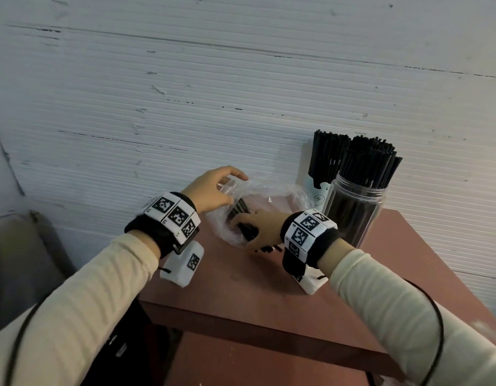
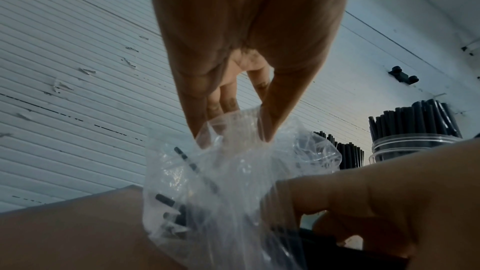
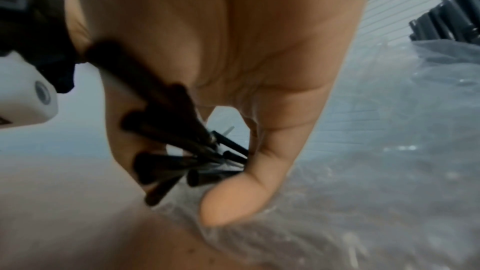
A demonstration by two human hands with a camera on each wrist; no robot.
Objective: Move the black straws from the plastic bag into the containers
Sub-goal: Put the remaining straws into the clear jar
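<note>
A clear plastic bag (image 1: 272, 192) lies crumpled on the brown table (image 1: 241, 285), with black straws (image 1: 238, 208) inside. My left hand (image 1: 213, 190) pinches the bag's upper rim (image 2: 233, 122) between thumb and fingers and holds it up. My right hand (image 1: 255, 227) reaches into the bag's mouth and grips a bundle of black straws (image 3: 182, 157) between fingers and thumb. Behind the bag, a clear jar (image 1: 355, 210) and a pale cup (image 1: 319, 195) each stand packed with upright black straws (image 1: 366, 162).
A ribbed white wall (image 1: 185, 93) rises right behind the table. The table's front edge (image 1: 241, 316) is near me, with a lower shelf (image 1: 255, 363) under it. Grey and dark objects (image 1: 24, 260) sit to the left of the table.
</note>
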